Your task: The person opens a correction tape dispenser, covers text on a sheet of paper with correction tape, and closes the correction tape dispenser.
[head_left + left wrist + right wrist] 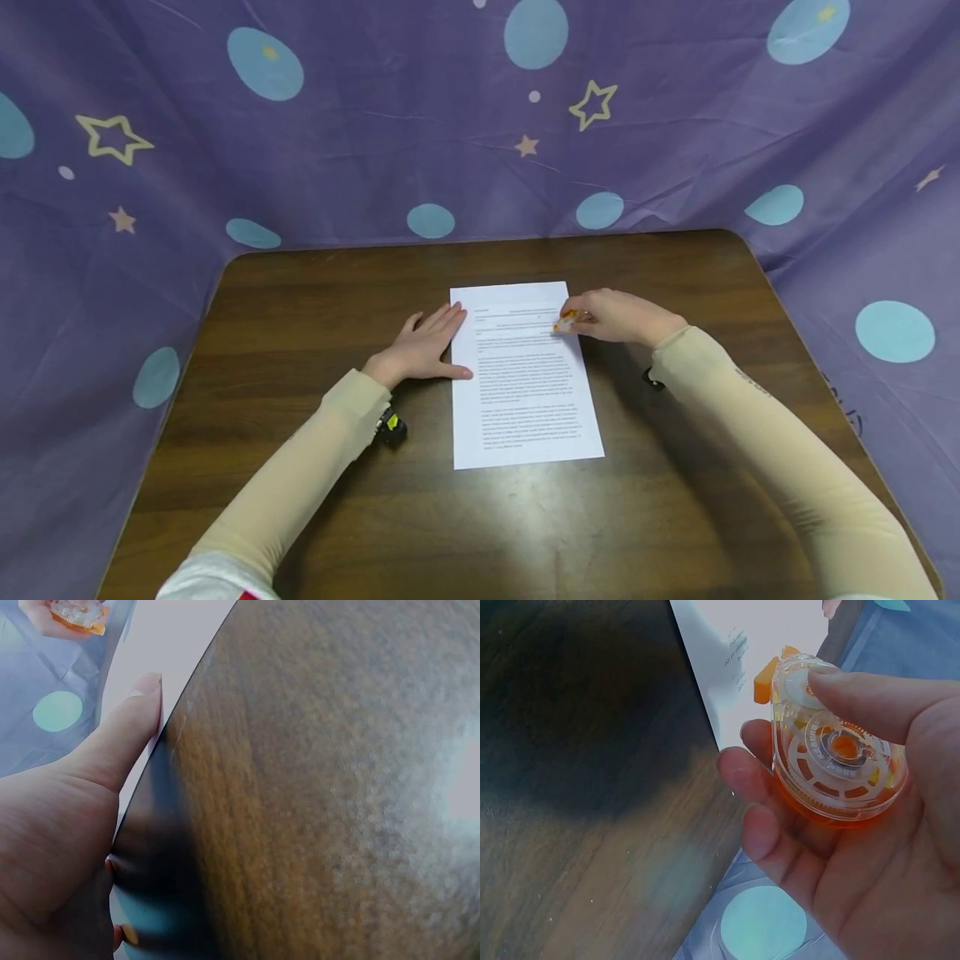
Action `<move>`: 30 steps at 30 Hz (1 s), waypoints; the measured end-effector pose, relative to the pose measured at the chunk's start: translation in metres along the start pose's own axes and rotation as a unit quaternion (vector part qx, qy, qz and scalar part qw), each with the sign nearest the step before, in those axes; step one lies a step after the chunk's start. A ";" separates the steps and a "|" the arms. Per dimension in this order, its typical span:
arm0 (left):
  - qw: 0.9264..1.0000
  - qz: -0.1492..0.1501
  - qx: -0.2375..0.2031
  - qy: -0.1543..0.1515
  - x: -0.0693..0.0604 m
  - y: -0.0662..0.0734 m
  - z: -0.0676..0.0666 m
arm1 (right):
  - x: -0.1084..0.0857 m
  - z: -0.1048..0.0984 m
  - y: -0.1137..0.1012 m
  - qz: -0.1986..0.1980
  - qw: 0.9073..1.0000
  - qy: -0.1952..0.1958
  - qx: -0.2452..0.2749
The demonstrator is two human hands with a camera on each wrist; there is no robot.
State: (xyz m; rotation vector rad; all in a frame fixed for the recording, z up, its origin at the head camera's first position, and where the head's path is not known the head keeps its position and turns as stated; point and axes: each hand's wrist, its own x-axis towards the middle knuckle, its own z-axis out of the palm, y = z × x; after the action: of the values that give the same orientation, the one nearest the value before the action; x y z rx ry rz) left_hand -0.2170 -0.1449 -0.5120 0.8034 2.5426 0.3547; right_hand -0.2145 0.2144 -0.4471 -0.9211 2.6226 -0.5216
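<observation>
A white printed sheet of paper lies on the wooden table, lines of small text running down it. My left hand rests on its left edge with the fingers spread; the left wrist view shows the thumb lying on the paper. Over the upper right part of the sheet, my right hand holds a correction tape dispenser, clear with orange parts and a round reel inside. The right thumb presses its upper face while the fingers curl beneath it. Its orange tip is at the text; whether it touches cannot be seen.
The brown wooden table spreads around the sheet, with a glare spot near its front. A purple curtain with stars and blue dots hangs behind and at both sides. Small black devices sit at the wrists.
</observation>
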 end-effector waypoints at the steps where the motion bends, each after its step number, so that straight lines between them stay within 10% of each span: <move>1: 1.000 -0.001 0.001 0.000 0.000 0.000 0.000 | 0.000 0.000 0.000 0.000 1.000 0.001 0.000; 30: 1.000 0.007 -0.014 0.010 -0.001 -0.001 0.003 | 0.021 0.032 -0.019 -0.037 0.999 0.012 -0.014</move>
State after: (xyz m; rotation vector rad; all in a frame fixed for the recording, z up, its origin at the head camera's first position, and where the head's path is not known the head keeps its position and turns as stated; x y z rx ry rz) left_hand -0.2155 -0.1463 -0.5144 0.8111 2.5462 0.4027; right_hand -0.2068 0.1791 -0.4710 -1.0292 2.6315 -0.5169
